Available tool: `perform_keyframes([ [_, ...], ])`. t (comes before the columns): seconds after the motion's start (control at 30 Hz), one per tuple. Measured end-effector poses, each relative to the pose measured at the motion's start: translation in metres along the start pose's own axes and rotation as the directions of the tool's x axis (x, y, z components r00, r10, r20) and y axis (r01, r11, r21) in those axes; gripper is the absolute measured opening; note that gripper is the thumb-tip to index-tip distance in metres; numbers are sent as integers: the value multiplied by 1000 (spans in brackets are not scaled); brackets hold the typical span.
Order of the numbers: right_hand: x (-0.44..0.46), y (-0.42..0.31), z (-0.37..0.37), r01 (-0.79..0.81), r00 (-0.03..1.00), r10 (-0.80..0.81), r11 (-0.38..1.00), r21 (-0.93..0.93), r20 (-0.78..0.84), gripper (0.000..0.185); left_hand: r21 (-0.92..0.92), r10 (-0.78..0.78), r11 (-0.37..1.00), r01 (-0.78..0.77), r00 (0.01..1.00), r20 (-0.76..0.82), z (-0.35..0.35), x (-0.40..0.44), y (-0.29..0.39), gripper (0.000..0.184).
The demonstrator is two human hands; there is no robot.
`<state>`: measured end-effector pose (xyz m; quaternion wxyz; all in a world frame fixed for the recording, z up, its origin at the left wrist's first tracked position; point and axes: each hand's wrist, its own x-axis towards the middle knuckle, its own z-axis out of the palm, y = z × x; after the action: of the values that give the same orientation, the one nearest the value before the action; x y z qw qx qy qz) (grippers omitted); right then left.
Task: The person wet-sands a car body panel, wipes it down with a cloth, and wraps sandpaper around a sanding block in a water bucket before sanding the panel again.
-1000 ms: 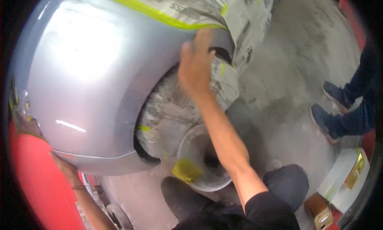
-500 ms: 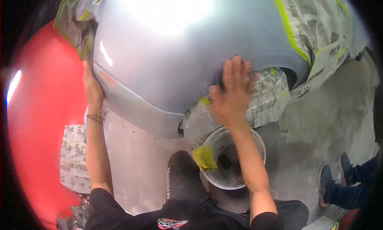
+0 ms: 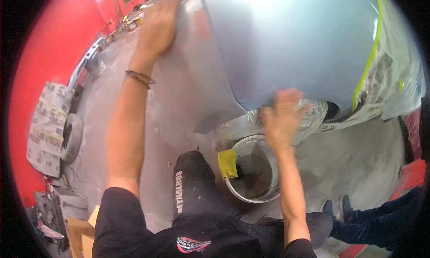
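My left hand [image 3: 157, 27] lies along the left edge of a silver-grey car body panel [image 3: 286, 47], fingers stretched upward and partly cut off by the top of the view. My right hand [image 3: 283, 119], smeared by motion, is at the panel's lower edge beside the wheel arch. Its fingers look flat over a dark pad, of which only a hint shows by the fingertips. Below this hand stands a round bucket [image 3: 229, 186] with murky liquid inside. Over its left rim hangs a yellow-green cloth [image 3: 227, 163].
Newspaper and plastic masking [image 3: 380, 74], edged with green tape, covers the car's right side. At left are a red wall [image 3: 49, 43], a newspaper-covered part [image 3: 47, 132], a tire [image 3: 71, 139] and a cardboard box [image 3: 80, 235]. Another person's legs [image 3: 380, 220] are at lower right.
The view has turned, showing more floor on the left. My left hand now appears higher and nearer the top edge. My right hand has moved down along the panel's lower edge.
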<state>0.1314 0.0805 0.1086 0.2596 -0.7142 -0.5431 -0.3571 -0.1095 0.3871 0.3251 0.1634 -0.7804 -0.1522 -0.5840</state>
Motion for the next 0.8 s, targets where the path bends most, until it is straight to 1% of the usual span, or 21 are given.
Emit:
perform_keyframes([
  [0.03,7,14,-11,-123,992,123,992,10,4,78,-10,-43,999,44,998,39,-4,-1,7,70],
  [0.1,15,-3,-17,-201,977,210,962,183,-35,76,-59,-108,992,116,988,113,-9,5,29,63],
  [0.13,19,-18,-20,-236,965,259,934,270,-51,76,-205,-194,952,226,967,163,-15,10,41,60],
  [0.17,24,-41,-19,-125,989,138,967,222,-44,72,-341,-263,881,328,938,224,-24,15,52,58],
  [0.2,40,-59,-24,-86,995,94,982,168,-43,71,-456,-316,783,423,902,295,-36,21,55,56],
  [0.23,66,-73,-33,-46,998,52,991,124,-39,69,-377,-335,763,526,819,465,-50,29,53,54],
  [0.27,104,-84,-51,18,999,-14,996,90,-44,69,-278,-349,743,608,707,615,-62,40,50,53],
  [0.3,138,-91,-67,74,997,-72,996,55,-41,69,-255,-375,731,633,685,625,-60,40,50,55],
  [0.33,156,-93,-69,90,993,-82,991,100,-82,69,-233,-401,717,657,662,633,-57,40,49,57],
  [0.37,172,-95,-70,109,988,-92,984,142,-125,70,-300,-445,715,631,742,502,-35,26,51,64],
  [0.4,181,-95,-71,134,981,-103,974,180,-167,70,-318,-471,711,628,760,448,-31,25,53,69],
  [0.43,169,-93,-69,115,987,-93,979,169,-130,70,-336,-495,707,622,775,393,-30,25,58,74],
  [0.5,114,-90,-49,66,996,-57,988,141,-69,70,-280,-498,702,654,733,463,-41,28,62,75],
  [0.57,66,-88,-28,114,993,-109,989,98,-56,70,-303,-492,701,646,745,451,-50,31,65,74],
  [0.6,58,-85,-24,135,990,-132,988,74,-47,70,-316,-488,699,642,751,446,-50,32,69,74],
  [0.63,79,-88,-35,155,988,-152,986,62,-40,71,-355,-487,704,615,782,390,-46,31,71,72],
  [0.7,160,-106,-71,187,982,-186,982,31,-28,74,-437,-479,711,551,834,274,-31,25,66,70],
  [0.77,221,-116,-82,239,954,-222,969,62,-200,74,-469,-482,678,566,824,298,-28,24,65,68],
  [0.8,228,-107,-82,286,937,-271,958,35,-222,74,-480,-484,664,573,819,308,-31,25,67,67],
])
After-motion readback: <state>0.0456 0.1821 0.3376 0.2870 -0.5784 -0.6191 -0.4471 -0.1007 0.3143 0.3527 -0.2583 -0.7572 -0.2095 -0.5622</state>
